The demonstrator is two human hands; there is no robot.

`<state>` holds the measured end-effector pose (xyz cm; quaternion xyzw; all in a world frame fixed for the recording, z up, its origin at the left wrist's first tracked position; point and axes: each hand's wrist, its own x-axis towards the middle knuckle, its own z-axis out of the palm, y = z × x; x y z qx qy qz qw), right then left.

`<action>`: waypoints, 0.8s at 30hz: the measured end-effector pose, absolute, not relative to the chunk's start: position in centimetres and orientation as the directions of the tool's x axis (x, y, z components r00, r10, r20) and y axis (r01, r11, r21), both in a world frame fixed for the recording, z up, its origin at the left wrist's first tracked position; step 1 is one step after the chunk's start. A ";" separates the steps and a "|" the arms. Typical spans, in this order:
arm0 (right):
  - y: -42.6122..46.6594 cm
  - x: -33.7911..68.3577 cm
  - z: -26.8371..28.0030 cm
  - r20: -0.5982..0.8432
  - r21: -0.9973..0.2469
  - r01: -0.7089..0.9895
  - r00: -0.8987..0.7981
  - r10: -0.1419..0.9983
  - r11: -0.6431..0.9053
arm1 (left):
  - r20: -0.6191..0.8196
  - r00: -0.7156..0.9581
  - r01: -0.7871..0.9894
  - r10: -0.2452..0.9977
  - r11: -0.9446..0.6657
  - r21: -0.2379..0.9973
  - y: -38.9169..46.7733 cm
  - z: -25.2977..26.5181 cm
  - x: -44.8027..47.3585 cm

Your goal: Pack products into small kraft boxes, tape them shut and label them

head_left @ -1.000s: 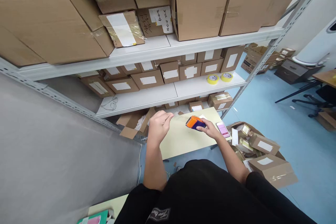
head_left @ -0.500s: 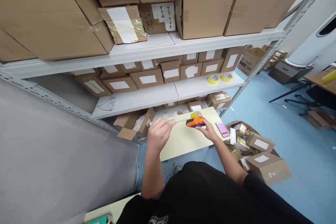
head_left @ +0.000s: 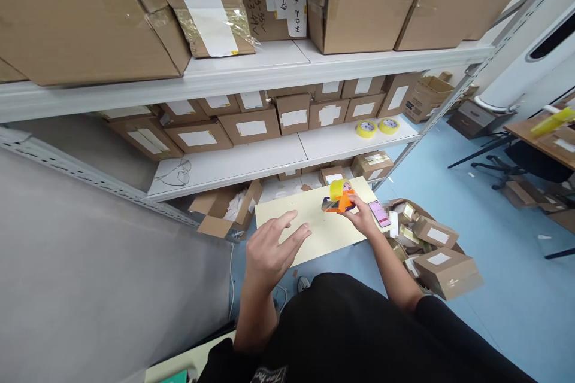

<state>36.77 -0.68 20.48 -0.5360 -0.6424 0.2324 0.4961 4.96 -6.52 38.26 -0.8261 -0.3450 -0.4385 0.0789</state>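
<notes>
Head view: grips an orange tape dispenser in the right hand, just right of frame centre.
Clamps thumb and fingers on its right end, with a yellow tape roll at its upper side; holds the left hand with fingers apart over the left part of the tabletop; shows a phone at the tabletop's right end.

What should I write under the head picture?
Right hand holds an orange tape dispenser over a pale table; left hand hovers open.
</notes>
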 end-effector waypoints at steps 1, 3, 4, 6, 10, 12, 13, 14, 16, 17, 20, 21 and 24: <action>-0.6 36.6 20.2 0.383 -0.824 0.483 0.088 0.919 0.297 | 0.774 0.368 0.637 0.515 -0.746 0.193 -6.2 37.9 5.1; -0.5 36.2 19.7 0.365 -0.801 0.551 0.140 0.921 0.234 | 0.768 0.336 0.623 0.545 -0.740 0.253 -5.2 36.8 5.5; -0.4 36.0 19.5 0.352 -0.785 0.587 0.161 0.922 0.197 | 0.767 0.310 0.618 0.561 -0.732 0.286 -4.7 36.1 5.9; -0.4 35.6 19.1 0.323 -0.750 0.650 0.194 0.926 0.125 | 0.766 0.253 0.625 0.590 -0.705 0.336 -3.4 34.7 6.7; -0.1 35.0 19.2 0.272 -0.691 0.723 0.277 0.922 -0.013 | 0.768 0.205 0.674 0.607 -0.656 0.338 -1.3 32.2 8.6; 0.1 35.1 19.5 0.259 -0.675 0.735 0.310 0.915 -0.058 | 0.774 0.224 0.681 0.592 -0.663 0.310 -0.6 31.3 9.8; 0.3 35.2 19.8 0.255 -0.674 0.735 0.325 0.910 -0.074 | 0.778 0.234 0.681 0.582 -0.669 0.296 -0.4 30.9 10.5; 0.5 35.4 20.0 0.254 -0.678 0.730 0.339 0.906 -0.084 | 0.781 0.247 0.680 0.574 -0.676 0.282 -0.2 30.6 11.2; 1.1 36.0 20.5 0.248 -0.709 0.700 0.362 0.899 -0.087 | 0.768 0.297 0.672 0.567 -0.696 0.254 -0.2 30.1 13.0; 1.4 36.3 20.8 0.238 -0.734 0.674 0.366 0.900 -0.080 | 0.747 0.338 0.664 0.572 -0.707 0.242 -0.3 29.9 13.9; 2.6 37.5 21.4 0.204 -0.816 0.576 0.352 0.913 -0.040 | 0.629 0.443 0.668 0.638 -0.704 0.243 -1.1 29.5 17.2; 3.0 38.0 21.5 0.199 -0.836 0.548 0.356 0.913 -0.031 | 0.586 0.448 0.689 0.675 -0.678 0.254 -1.5 29.4 18.4; 4.5 39.4 21.7 0.214 -0.877 0.480 0.410 0.887 -0.010 | 0.496 0.397 0.776 0.772 -0.572 0.268 -3.1 28.8 22.3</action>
